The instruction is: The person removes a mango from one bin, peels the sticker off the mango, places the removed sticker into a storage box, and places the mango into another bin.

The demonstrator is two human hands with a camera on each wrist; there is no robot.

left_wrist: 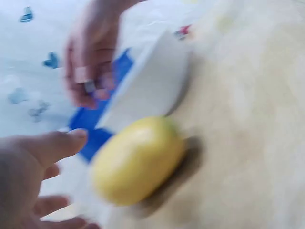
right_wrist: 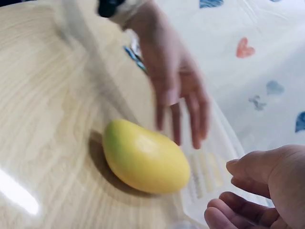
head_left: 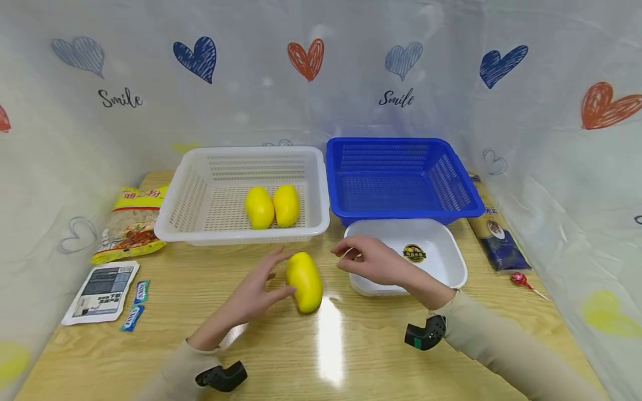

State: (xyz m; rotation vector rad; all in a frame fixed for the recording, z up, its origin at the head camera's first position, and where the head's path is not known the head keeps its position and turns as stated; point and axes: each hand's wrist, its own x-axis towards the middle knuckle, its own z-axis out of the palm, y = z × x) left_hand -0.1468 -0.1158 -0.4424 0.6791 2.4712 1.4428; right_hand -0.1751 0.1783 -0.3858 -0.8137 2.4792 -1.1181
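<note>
A yellow mango (head_left: 304,282) lies on the wooden table in front of the white basket. Close at its left side is my left hand (head_left: 258,292), thumb and fingers spread apart around nothing. My right hand (head_left: 373,260) hovers over the left rim of the white tray (head_left: 441,262), its fingers loosely bent and holding nothing. In the right wrist view the mango (right_wrist: 145,157) shows a greenish end, with the left hand (right_wrist: 176,81) just above it. The left wrist view is blurred; there the mango (left_wrist: 138,162) sits beyond the left thumb. Two more mangoes (head_left: 259,208) lie side by side inside the white basket (head_left: 193,231).
A blue basket (head_left: 401,214) stands behind the white tray. At left lie a yellow food bag (head_left: 132,225), a white packet (head_left: 102,292) and two small wrapped sweets (head_left: 132,317). On the right are a dark blue and gold bag (head_left: 499,234) and a red lollipop (head_left: 519,279).
</note>
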